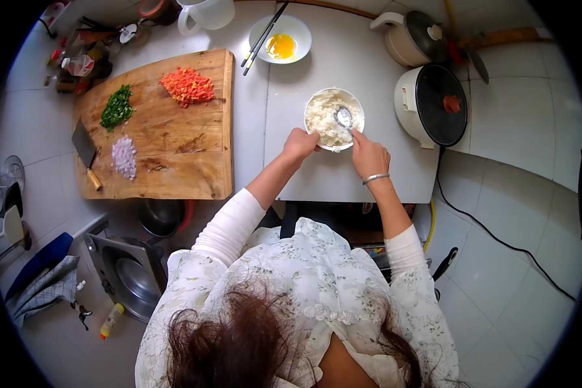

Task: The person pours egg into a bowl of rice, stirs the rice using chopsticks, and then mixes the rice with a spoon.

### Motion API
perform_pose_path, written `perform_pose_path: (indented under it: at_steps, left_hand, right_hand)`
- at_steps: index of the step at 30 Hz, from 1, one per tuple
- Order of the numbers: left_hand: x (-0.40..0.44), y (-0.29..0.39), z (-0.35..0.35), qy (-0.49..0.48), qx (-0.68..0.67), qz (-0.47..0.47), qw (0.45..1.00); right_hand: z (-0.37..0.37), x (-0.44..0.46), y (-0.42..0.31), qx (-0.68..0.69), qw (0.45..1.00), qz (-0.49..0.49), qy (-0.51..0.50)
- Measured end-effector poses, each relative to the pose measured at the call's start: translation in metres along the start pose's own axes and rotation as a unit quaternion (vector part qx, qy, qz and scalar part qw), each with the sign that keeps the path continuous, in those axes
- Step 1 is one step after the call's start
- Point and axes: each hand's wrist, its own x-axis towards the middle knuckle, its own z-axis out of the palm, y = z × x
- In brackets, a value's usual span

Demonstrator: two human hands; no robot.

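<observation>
A white bowl (362, 116) of cooked rice (326, 116) stands on the counter in front of me. My left hand (301, 142) grips the bowl's rim at its lower left. In my right hand (370, 157) is a metal spoon (344, 118), its head resting in the rice and its handle partly hidden by my fingers. Behind the rice bowl sits a larger white bowl (301, 29) with egg yolk (280, 46) in it. A pair of dark chopsticks (263, 37) lies across that bowl's left rim.
On the left, a wooden cutting board (174, 174) bears chopped red pieces (187, 87), chopped greens (116, 108), diced pale-purple pieces (124, 158) and a cleaver (84, 145). An electric cooker (410, 103) with a dark lid and a lidded pot (401, 39) stand at right. A white pitcher (210, 13) is at the back.
</observation>
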Motion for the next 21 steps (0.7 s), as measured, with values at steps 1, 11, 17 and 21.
perform_pose_path:
  at_steps: [1,11,17,21]
  left_hand:
    - [-0.001,0.0,0.0,-0.001,0.001,0.0,1.0]
    - [0.003,-0.001,0.001,0.004,-0.001,0.0,1.0]
    - [-0.003,0.003,-0.001,-0.018,-0.014,-0.012,1.0]
    - [0.001,-0.001,0.0,-0.007,-0.003,0.0,1.0]
  right_hand:
    - [-0.001,0.001,0.001,0.009,1.0,-0.007,0.005]
    - [-0.009,-0.011,0.004,0.101,0.995,-0.014,0.009]
    - [-0.005,0.0,0.002,0.001,0.997,-0.055,0.046]
    - [-0.041,-0.012,-0.005,-0.023,0.995,-0.072,0.069]
